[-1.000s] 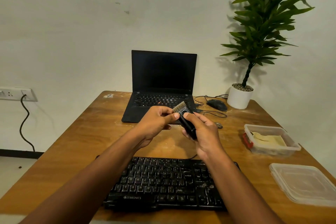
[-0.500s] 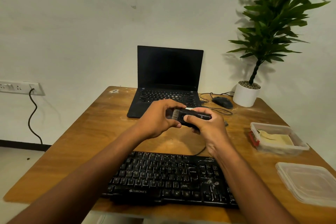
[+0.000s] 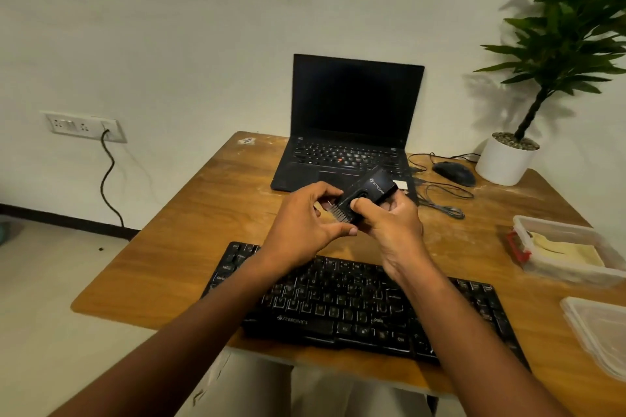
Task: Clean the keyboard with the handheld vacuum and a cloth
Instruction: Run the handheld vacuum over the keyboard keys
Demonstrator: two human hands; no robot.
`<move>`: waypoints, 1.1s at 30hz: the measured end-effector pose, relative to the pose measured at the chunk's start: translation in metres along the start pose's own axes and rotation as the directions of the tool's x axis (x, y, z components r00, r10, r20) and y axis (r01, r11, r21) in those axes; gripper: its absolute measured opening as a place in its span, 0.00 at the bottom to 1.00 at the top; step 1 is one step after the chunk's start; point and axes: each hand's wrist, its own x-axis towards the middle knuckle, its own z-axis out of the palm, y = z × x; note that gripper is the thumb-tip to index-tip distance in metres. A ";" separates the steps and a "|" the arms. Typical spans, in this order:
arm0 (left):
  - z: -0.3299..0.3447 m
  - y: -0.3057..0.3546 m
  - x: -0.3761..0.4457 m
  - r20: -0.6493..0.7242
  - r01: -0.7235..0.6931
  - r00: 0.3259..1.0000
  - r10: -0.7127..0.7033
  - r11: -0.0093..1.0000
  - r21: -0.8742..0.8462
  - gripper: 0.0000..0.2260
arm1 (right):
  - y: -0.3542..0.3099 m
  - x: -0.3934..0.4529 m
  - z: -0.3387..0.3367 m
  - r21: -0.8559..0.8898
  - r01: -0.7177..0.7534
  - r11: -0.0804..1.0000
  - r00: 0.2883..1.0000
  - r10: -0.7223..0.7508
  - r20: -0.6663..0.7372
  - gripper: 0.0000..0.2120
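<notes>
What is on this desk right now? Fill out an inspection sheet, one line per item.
Surface: wooden table, dusty whitish marks.
Job's things: black keyboard at the near edge; handheld vacuum, brush end pointing down-left, held above the table; cloth, apparently the folded yellowish one in the open container.
Clutter: open laptop, screen dark; mouse; potted plant; loose lid.
Hands: right hand grips the vacuum body; left hand has fingers at the brush.
Cables: mouse cable coiled beside the laptop; wall cord plugged into the socket.
Surroundings: plain wall, socket panel.
</notes>
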 end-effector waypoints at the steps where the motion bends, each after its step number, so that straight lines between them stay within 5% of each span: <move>1: -0.006 -0.004 -0.002 0.030 0.002 1.000 -0.003 1.000 0.008 0.28 | 0.000 -0.001 0.002 -0.009 0.008 1.000 1.000 -0.008 0.015 0.16; 12: -0.105 -0.070 -0.060 0.250 0.135 0.954 -0.164 0.982 0.131 0.40 | 0.008 -0.016 0.043 -0.161 0.091 0.983 0.979 -0.058 0.196 0.25; 22: -0.144 -0.105 -0.085 0.535 0.120 0.806 -0.255 0.954 0.274 0.62 | 0.013 -0.021 0.087 -0.315 0.328 0.891 0.892 -0.182 0.413 0.33; 33: -0.149 -0.120 -0.076 0.607 0.030 0.768 -0.205 0.958 0.286 0.61 | 0.021 -0.006 0.119 -0.392 0.433 0.812 0.823 -0.178 0.539 0.30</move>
